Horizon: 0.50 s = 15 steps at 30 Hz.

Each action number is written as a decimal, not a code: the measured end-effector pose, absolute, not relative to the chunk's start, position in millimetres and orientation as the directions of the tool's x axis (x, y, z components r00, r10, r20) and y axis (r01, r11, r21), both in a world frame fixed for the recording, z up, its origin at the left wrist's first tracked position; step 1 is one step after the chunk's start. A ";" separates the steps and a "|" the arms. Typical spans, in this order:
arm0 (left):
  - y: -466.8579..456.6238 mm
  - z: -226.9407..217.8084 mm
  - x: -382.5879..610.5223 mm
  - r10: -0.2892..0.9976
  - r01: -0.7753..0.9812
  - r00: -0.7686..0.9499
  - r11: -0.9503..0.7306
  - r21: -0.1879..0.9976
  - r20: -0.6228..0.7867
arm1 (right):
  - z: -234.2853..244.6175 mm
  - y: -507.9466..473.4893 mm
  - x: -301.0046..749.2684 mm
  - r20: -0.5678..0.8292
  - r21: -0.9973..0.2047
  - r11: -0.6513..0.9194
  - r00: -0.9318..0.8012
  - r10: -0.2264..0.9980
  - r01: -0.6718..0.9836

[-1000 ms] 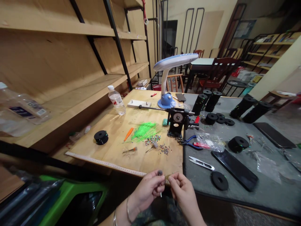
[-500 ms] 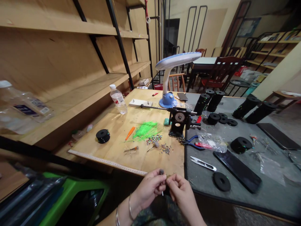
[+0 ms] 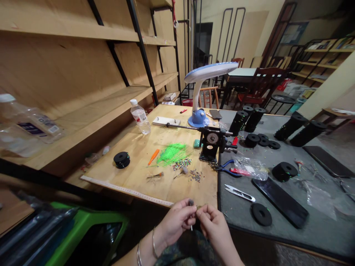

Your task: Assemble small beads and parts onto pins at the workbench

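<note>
Grey bead (image 3: 190, 202) was held pinched at the fingertips of the left hand (image 3: 175, 221), just in front of the near edge of the wooden table (image 3: 138, 173), with a thin pale pin (image 3: 191, 228) seen below it. The right hand (image 3: 214, 222) was curled into a pinch and pressed against the left; what it gripped could not be told. Thread snips (image 3: 240, 193) and a black disc (image 3: 261, 214) were laid nearby on the grey mat (image 3: 318, 229).
</note>
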<state>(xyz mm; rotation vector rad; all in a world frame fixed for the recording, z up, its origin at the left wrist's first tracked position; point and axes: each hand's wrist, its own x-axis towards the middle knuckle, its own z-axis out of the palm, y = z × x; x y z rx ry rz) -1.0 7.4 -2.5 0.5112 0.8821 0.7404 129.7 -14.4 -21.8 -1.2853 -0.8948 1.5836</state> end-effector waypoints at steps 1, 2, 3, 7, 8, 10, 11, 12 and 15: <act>7.6 -2.8 -1.0 0.757 -0.364 0.422 0.645 0.672 -0.498 | -20.1 -14.3 129.6 -0.344 -0.917 -0.352 -0.074 0.936 -0.186; 7.7 -3.3 -1.0 0.758 -0.368 0.424 0.644 0.671 -0.495 | -18.2 -14.3 129.6 -0.347 -0.917 -0.355 -0.075 0.935 -0.183; 7.7 -3.9 -1.1 0.760 -0.371 0.426 0.642 0.671 -0.492 | -16.4 -14.2 129.6 -0.349 -0.916 -0.357 -0.075 0.934 -0.183; 7.2 -6.5 -1.8 0.761 -0.368 0.429 0.640 0.675 -0.487 | -13.4 -14.2 129.8 -0.354 -0.913 -0.360 -0.066 0.933 -0.193; 7.0 -7.0 -2.1 0.760 -0.367 0.432 0.640 0.675 -0.485 | -14.0 -14.2 129.8 -0.356 -0.912 -0.361 -0.064 0.932 -0.194; 6.9 -7.6 -2.4 0.760 -0.368 0.438 0.639 0.675 -0.481 | -16.5 -14.2 130.1 -0.360 -0.910 -0.365 -0.063 0.931 -0.197; 6.9 -7.6 -2.4 0.760 -0.368 0.437 0.638 0.676 -0.480 | -18.1 -14.1 130.4 -0.360 -0.909 -0.366 -0.064 0.931 -0.198; 6.8 -7.4 -2.3 0.761 -0.367 0.436 0.638 0.676 -0.481 | -19.6 -14.0 130.7 -0.360 -0.909 -0.365 -0.065 0.931 -0.199; 6.7 -6.3 -1.4 0.765 -0.362 0.423 0.634 0.684 -0.485 | -23.4 -13.4 131.9 -0.352 -0.914 -0.357 -0.065 0.934 -0.194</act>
